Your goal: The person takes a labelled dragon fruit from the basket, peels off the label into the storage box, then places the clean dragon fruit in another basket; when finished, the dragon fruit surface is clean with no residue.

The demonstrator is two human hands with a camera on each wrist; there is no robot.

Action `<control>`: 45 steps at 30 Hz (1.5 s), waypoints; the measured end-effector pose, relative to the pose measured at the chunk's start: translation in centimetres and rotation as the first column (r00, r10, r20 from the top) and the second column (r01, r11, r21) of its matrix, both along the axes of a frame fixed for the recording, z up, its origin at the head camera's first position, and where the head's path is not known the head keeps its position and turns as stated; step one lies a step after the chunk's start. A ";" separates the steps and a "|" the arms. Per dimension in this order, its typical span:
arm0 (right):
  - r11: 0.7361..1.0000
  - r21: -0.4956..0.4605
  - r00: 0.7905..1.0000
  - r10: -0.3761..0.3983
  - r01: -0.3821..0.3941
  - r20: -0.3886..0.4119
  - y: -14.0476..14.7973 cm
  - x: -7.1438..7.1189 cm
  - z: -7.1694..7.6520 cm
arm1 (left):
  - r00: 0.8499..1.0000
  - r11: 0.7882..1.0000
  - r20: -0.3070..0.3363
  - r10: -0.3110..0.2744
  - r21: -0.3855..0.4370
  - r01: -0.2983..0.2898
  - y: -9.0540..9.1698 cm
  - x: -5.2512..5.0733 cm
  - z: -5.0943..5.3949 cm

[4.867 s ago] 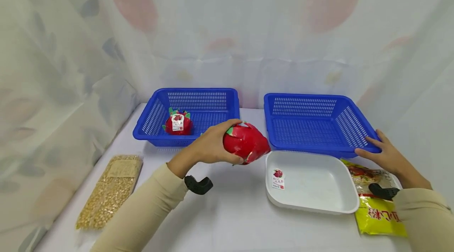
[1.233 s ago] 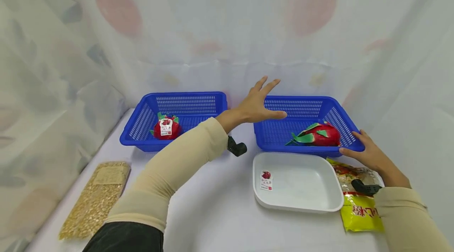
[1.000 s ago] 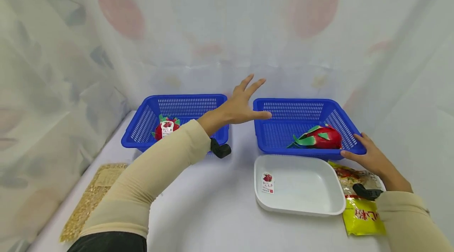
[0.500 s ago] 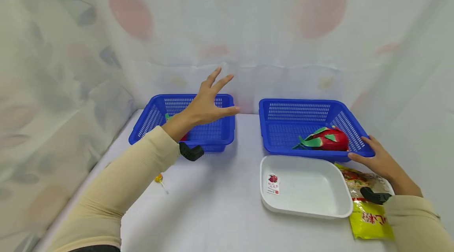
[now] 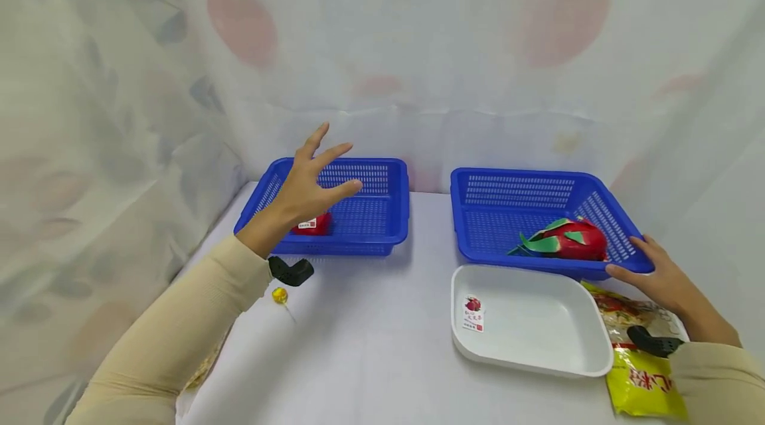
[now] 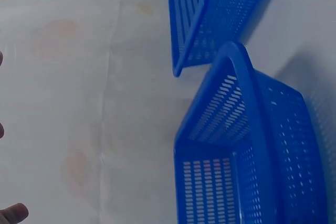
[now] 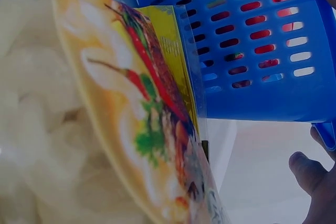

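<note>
My left hand [image 5: 301, 189], fingers spread and holding nothing, hovers above the left blue basket [image 5: 394, 239]. Partly behind it, a red dragon fruit [image 5: 323, 224] with a white label sits in that basket. In the left wrist view only fingertips [image 6: 14, 212] show at the left edge. My right hand [image 5: 669, 282] grips the front right corner of the right blue basket [image 5: 478, 254], thumb at the front and fingers over the side rim. Another dragon fruit [image 5: 582, 241], red with green leaves, lies in that basket.
A white tray [image 5: 532, 362] with a dragon fruit label stands before the right basket. Beside it lies a yellow food packet [image 5: 648, 382], close in the right wrist view. A yellow lollipop [image 5: 280, 295] lies near my left sleeve, which mostly covers a grain bag [image 5: 203, 372].
The dragon fruit earlier held in my left hand now lies in the right basket. That hand has let go and moved left over the left basket. The right hand stays at its corner.
</note>
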State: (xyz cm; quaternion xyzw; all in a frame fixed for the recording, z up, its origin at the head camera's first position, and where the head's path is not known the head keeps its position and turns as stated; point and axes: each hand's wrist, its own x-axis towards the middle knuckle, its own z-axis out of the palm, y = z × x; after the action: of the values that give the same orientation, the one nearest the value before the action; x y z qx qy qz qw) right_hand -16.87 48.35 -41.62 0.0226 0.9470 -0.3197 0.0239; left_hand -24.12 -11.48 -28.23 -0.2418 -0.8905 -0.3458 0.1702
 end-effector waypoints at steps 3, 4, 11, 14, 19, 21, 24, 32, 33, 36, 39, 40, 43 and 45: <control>1.000 -0.004 1.000 0.004 -0.004 0.002 0.1 0.1 -0.1 | 1.000 0.999 -0.001 0.022 0.028 -0.022 -1.3 0.2 -0.9; 1.000 -0.005 1.000 0.004 -0.004 0.002 0.1 0.1 -0.1 | 1.000 0.999 0.001 0.031 0.035 -0.032 -1.7 0.3 -1.2; 1.000 -0.007 1.000 0.010 -0.010 -0.002 0.2 -0.1 -0.1 | 0.995 0.993 0.027 0.093 0.073 -0.095 -4.8 0.5 -3.2; 1.000 -0.013 1.000 0.011 -0.011 0.001 0.2 -0.2 0.0 | 0.991 0.987 0.049 0.121 0.097 -0.126 -6.1 0.6 -3.9; 1.000 -0.029 1.000 0.012 -0.011 0.006 0.0 0.0 -0.1 | 0.982 0.978 0.078 0.174 0.105 -0.182 -8.0 0.5 -5.2; 0.999 -0.032 1.000 0.013 -0.013 0.005 0.0 0.0 -0.1 | 0.978 0.975 0.081 0.191 0.099 -0.199 -8.7 0.4 -5.8; 1.000 -0.029 1.000 0.012 -0.012 -0.001 0.0 0.1 -0.1 | 0.973 0.969 0.090 0.214 0.105 -0.223 -9.7 0.3 -6.6; 0.999 -0.033 1.000 0.011 -0.011 0.001 0.0 0.1 0.1 | 0.950 0.952 0.110 0.293 0.060 -0.300 -12.4 -0.5 -8.9; 0.999 -0.032 1.000 0.010 -0.010 0.000 0.0 0.1 0.1 | 0.946 0.949 0.115 0.305 0.054 -0.312 -12.8 -0.6 -9.2; 0.999 -0.037 1.000 0.005 -0.005 -0.003 0.0 0.1 0.1 | 0.932 0.939 0.137 0.337 0.031 -0.344 -13.8 -1.0 -10.1; 0.999 -0.041 1.000 0.003 -0.003 -0.011 0.0 0.1 -0.1 | 0.919 0.931 0.164 0.359 0.004 -0.365 -14.7 -1.4 -10.8; 0.999 -0.040 1.000 0.003 -0.004 -0.015 0.0 0.1 -0.1 | 0.915 0.929 0.172 0.365 -0.009 -0.369 -14.9 -1.6 -11.0; 0.999 -0.033 1.000 0.006 -0.007 -0.021 0.1 0.1 -0.2 | 0.903 0.922 0.189 0.386 -0.050 -0.383 -15.6 -2.1 -11.6; 0.999 -0.030 1.000 0.008 -0.009 -0.019 0.1 0.0 -0.3 | 0.893 0.916 0.205 0.400 -0.076 -0.393 -16.0 -2.5 -12.1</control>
State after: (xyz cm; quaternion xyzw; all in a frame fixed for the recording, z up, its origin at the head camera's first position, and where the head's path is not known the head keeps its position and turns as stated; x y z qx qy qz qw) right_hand -16.86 48.46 -41.87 0.0150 0.9423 -0.3342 0.0165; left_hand -26.58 -27.49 -40.31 -0.0190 -0.9397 -0.3134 0.1353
